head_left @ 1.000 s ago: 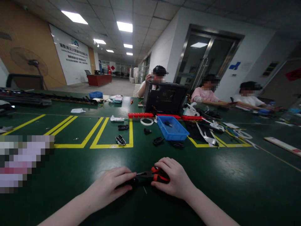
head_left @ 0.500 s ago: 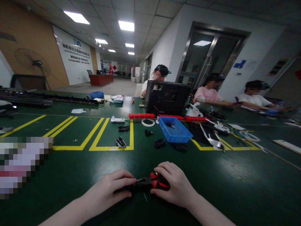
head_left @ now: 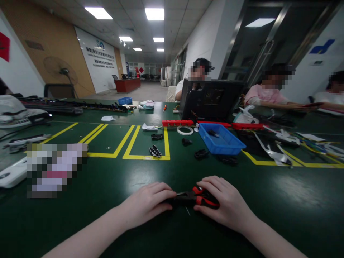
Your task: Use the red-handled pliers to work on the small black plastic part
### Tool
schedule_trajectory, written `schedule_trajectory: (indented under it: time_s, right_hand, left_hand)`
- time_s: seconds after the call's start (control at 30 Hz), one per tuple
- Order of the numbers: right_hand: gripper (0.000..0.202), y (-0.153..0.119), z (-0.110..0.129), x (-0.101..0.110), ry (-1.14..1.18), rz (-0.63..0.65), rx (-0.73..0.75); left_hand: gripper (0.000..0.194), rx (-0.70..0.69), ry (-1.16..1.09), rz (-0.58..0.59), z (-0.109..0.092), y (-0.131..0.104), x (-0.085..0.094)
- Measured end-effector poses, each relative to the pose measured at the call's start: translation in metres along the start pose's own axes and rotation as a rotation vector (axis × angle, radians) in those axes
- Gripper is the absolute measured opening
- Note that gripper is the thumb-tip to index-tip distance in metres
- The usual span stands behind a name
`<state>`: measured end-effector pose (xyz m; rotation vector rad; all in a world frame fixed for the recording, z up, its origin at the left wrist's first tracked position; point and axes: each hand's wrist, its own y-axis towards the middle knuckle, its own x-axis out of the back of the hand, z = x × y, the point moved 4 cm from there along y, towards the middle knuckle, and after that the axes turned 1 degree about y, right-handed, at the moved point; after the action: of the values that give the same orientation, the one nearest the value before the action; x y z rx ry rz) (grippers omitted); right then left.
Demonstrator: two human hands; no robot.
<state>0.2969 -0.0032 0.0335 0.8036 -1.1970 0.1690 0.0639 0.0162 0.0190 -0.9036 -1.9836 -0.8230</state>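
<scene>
Red-and-black pliers (head_left: 205, 200) lie in my right hand (head_left: 224, 200), its fingers wrapped round the handles. The jaws point left and meet a small dark part close to the fingertips of my left hand (head_left: 150, 202). Those fingers are pinched together; what they hold is too dark to make out. A thin pale sliver (head_left: 188, 211) rests on the green table (head_left: 113, 179) just below the jaws. Beyond my hands are several black plastic pieces, among them an open one with silvery parts (head_left: 155, 151).
A blue bin (head_left: 221, 139) stands ahead to the right, near red strips (head_left: 177, 123) and a white ring (head_left: 185, 130). Behind it is a large black case (head_left: 212, 100). People sit across the table. White casings (head_left: 20, 114) lie at the left.
The view has turned left, so the table, objects and both hands appear further right in the picture. Both hands keep nearly the same pose around the pliers.
</scene>
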Motion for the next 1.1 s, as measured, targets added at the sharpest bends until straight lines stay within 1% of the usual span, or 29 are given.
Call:
schedule_trajectory:
  time_s: [0.3,0.53,0.67,0.77,0.9,1.1]
  right_hand:
    - [0.044,0.0006,-0.0046,0.0024,-0.110,-0.002,0.021]
    - [0.041,-0.0007,-0.0066,0.0010,-0.153,-0.056,0.101]
    - [0.039,-0.0012,-0.0068,-0.0024,-0.150,-0.048,0.152]
    - [0.039,-0.0012,-0.0056,-0.0030,-0.139,-0.040,0.144]
    - [0.037,-0.0002,-0.0043,-0.0019,-0.129,-0.033,0.116]
    - [0.038,0.0001,-0.0024,0.0000,-0.191,-0.065,0.158]
  left_hand:
    - [0.034,0.025,0.060,0.001,-0.0034,-0.0012,0.0016]
    - [0.035,0.007,0.068,-0.014,-0.0031,-0.0026,0.0039]
    - [0.034,0.017,0.077,-0.008,-0.0019,-0.0026,0.0053]
    - [0.035,0.019,0.070,-0.007,-0.0009,-0.0034,0.0056]
    - [0.042,-0.004,0.071,0.005,-0.0012,-0.0043,0.0054]
    - [0.038,-0.008,0.146,-0.007,-0.0016,-0.0045,0.0060]
